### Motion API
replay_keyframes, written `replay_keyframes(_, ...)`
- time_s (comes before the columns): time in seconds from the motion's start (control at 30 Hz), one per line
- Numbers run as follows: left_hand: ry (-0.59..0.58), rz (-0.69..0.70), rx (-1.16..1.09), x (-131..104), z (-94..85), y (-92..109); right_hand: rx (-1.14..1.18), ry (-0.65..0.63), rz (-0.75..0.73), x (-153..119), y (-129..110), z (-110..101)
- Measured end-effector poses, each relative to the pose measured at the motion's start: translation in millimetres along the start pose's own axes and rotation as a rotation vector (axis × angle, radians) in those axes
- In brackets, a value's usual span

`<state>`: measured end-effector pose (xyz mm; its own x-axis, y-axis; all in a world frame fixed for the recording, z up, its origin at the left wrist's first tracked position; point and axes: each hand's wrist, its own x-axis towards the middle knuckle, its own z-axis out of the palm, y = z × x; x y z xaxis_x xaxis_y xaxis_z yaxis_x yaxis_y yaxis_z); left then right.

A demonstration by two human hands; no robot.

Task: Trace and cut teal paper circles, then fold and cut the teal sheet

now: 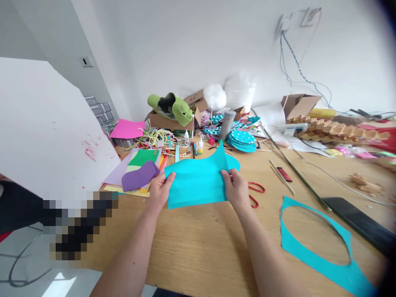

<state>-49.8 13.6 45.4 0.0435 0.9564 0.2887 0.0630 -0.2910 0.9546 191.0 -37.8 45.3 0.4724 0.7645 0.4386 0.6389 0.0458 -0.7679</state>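
A sheet of turquoise paper is held up above the table between my two hands. My left hand pinches its left edge, thumb on the near face. On the other side, my right hand grips the right edge, where a corner of the paper sticks up. Behind my right hand lie red-handled scissors, their blades hidden. A rounded turquoise piece shows just past the sheet. To the right rests a turquoise paper offcut with a large oval hole.
Coloured sheets and a purple piece lie at left. Glue bottles, a grey flask and dotted turquoise discs stand behind. A long stick and a dark phone-like slab are at right. A white board rises at far left.
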Motion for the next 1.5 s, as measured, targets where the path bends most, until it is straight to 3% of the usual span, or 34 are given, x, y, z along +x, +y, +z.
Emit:
replay_keyframes(0.37,-0.078,-0.248,-0.340,2,8.6,4,0.031,0.049,0.004,-1,-2,-4)
replay_keyframes(0.5,-0.259,-0.385,-0.447,0,9.6,11,0.028,0.113,0.048,0,-1,-5)
replay_keyframes(0.6,-0.398,-0.445,-0.414,-3,9.2,14,0.019,0.167,0.082,0,0,-5)
replay_keyframes(0.8,-0.540,-0.469,-0.169,-2,1.7,11,-0.033,0.191,0.086,1,4,-6)
replay_keyframes(0.97,-0.559,-0.380,-0.052,1,-3.9,7,-0.045,0.169,0.071,2,6,-8)
replay_keyframes(1.1,-0.545,-0.317,-0.145,3,-5.9,4,-0.012,0.137,0.069,2,4,-8)
replay_keyframes(1.27,-0.480,-0.386,-0.402,1,-2.7,4,0.046,0.067,0.065,1,1,-7)
replay_keyframes(1.4,-0.450,-0.450,-0.453,-2,1.7,6,0.163,0.023,0.088,1,0,-6)
replay_keyframes(1.5,-0.377,-0.436,-0.427,-1,1.9,7,0.302,-0.090,0.138,2,3,-4)
